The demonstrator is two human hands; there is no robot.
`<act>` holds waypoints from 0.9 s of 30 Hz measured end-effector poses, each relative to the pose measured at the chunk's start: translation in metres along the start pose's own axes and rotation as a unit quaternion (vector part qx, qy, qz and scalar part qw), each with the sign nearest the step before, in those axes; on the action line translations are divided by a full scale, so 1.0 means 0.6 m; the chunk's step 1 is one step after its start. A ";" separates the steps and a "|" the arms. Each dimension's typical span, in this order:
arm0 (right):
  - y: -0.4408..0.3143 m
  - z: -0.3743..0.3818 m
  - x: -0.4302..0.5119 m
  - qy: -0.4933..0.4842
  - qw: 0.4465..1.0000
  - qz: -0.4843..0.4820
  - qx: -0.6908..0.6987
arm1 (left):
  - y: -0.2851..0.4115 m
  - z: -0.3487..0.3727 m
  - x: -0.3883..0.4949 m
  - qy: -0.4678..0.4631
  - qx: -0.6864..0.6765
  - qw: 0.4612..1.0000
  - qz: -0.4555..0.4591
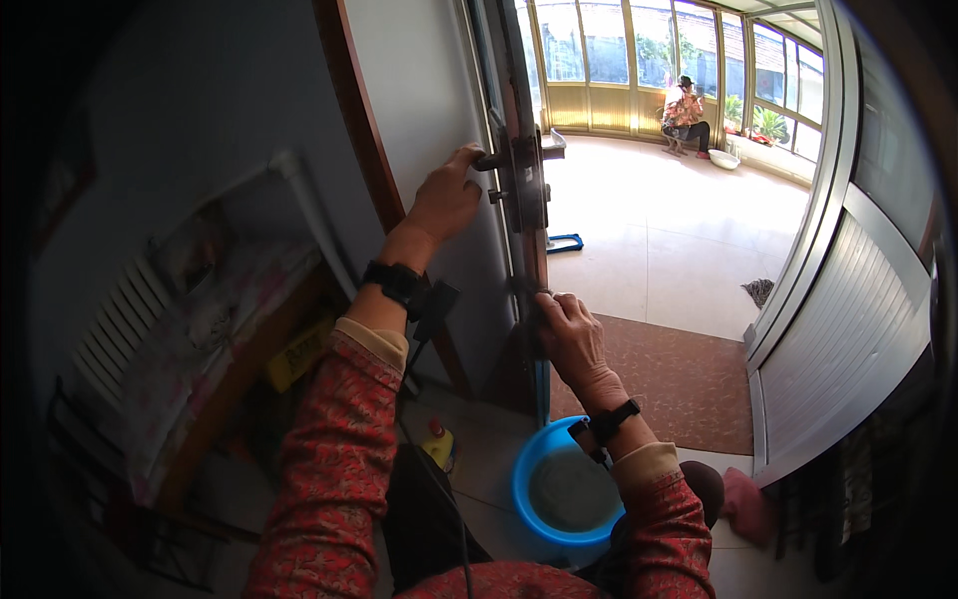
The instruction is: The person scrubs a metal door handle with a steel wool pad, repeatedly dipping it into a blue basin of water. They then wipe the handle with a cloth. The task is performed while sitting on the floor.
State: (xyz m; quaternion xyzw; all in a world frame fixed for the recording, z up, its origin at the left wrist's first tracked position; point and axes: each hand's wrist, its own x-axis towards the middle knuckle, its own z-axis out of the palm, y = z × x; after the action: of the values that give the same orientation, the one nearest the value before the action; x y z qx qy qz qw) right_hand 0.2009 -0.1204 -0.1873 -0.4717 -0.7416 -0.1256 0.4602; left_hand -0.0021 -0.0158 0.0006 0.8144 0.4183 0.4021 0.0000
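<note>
My left hand (449,193) is at the lever handle (490,160) on the inner side of a door seen nearly edge-on, its fingertips touching the lever. Lower on the door edge (533,262) my right hand (572,329) rests with bent fingers against a dark, blurred spot; whether it holds a cloth there I cannot tell. Another handle part sticks out on the door's far side. Below my right hand, a blue plastic basin (524,487) of cloudy water stands on the floor between my legs. Both wrists wear black straps with small devices.
A yellow bottle with a red cap (439,445) stands left of the basin. A table with a patterned cover (247,299) is at left. An aluminium door (846,337) is at right. Beyond the brown threshold (666,374), a person (682,112) sits near a white basin (724,159).
</note>
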 end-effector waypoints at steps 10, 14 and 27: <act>0.000 -0.018 0.083 0.081 0.996 0.008 0.037 | 0.008 0.004 -0.018 -0.009 -0.085 0.996 0.020; -0.002 0.007 0.084 0.059 0.998 0.015 0.018 | 0.018 0.022 -0.022 0.018 -0.006 1.000 -0.019; 0.024 0.012 0.073 0.090 0.992 -0.009 0.086 | 0.040 0.000 -0.016 -0.015 -0.053 0.997 -0.046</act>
State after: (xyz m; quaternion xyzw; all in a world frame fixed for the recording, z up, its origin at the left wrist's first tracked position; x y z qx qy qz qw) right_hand 0.2028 -0.0832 -0.1597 -0.4103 -0.7091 -0.1075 0.5632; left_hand 0.0113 -0.0379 0.0022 0.7989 0.4336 0.4112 0.0682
